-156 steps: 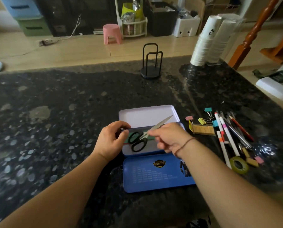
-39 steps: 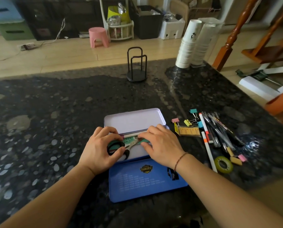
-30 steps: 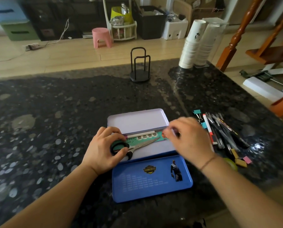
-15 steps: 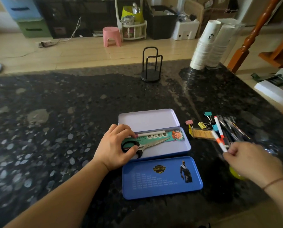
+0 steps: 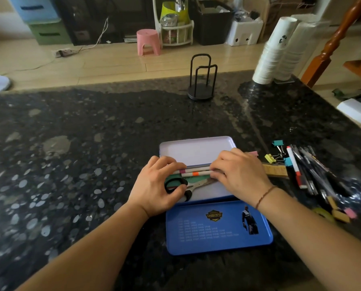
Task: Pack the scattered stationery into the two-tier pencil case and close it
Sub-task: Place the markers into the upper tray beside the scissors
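The two-tier pencil case lies open: blue lid (image 5: 217, 229) nearest me, middle tray (image 5: 211, 194) behind it, pale far tray (image 5: 196, 150) beyond. Black-handled scissors (image 5: 198, 183) lie in the middle tray over a green ruler. My left hand (image 5: 154, 185) grips the scissors' handle. Two white pens (image 5: 193, 172), one with a pink band and one with an orange band, lie along the tray's far edge. My right hand (image 5: 240, 175) holds their right ends with curled fingers. More pens (image 5: 307, 169), binder clips (image 5: 277, 156), a wooden ruler (image 5: 276, 170), a tape roll (image 5: 322, 213) and erasers (image 5: 341, 215) lie to the right.
A black wire stand (image 5: 200, 80) sits at the far edge of the dark speckled counter (image 5: 80, 154). Stacks of paper cups (image 5: 280, 49) stand at the far right corner. The counter's right edge runs close to the loose stationery.
My right hand went out to the pile on the right, picked up two white pens and brought them back into the middle tray. My left hand stayed on the scissors.
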A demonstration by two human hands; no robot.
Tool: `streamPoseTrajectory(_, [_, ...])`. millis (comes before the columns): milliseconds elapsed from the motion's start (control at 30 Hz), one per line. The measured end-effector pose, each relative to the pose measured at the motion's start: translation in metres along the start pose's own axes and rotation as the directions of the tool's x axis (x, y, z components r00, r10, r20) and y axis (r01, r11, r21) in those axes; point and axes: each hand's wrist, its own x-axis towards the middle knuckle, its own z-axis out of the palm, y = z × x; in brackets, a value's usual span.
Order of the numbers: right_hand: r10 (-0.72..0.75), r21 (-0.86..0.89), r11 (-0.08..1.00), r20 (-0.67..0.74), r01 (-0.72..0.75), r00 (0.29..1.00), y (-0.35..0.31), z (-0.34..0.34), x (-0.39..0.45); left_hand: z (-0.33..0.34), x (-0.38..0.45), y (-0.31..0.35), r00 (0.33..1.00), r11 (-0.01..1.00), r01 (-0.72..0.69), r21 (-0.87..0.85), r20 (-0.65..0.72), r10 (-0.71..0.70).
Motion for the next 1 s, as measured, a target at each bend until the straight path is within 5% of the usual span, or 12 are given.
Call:
streamPoseTrajectory(267, [0.157, 0.069, 0.985, 0.006, -0.157, 0.988, -0.008, 0.005, 0.010, 0.002, 0.000, -0.002, 1.000, 1.000, -0.015, 0.021, 0.022, 0.014])
streamPoseTrajectory(500, [0.114, 0.203, 0.973, -0.010, -0.110, 0.993, -0.001, -0.004, -0.005, 0.001, 0.000, 0.000, 0.999, 0.999, -0.020, 0.030, 0.027, 0.019])
streamPoseTrajectory(1000, [-0.006, 0.186, 0.983, 0.039, -0.001, 0.999, -0.007, 0.002, -0.033, 0.005, -0.001, 0.000, 1.000, 1.000, -0.019, 0.021, -0.024, 0.019])
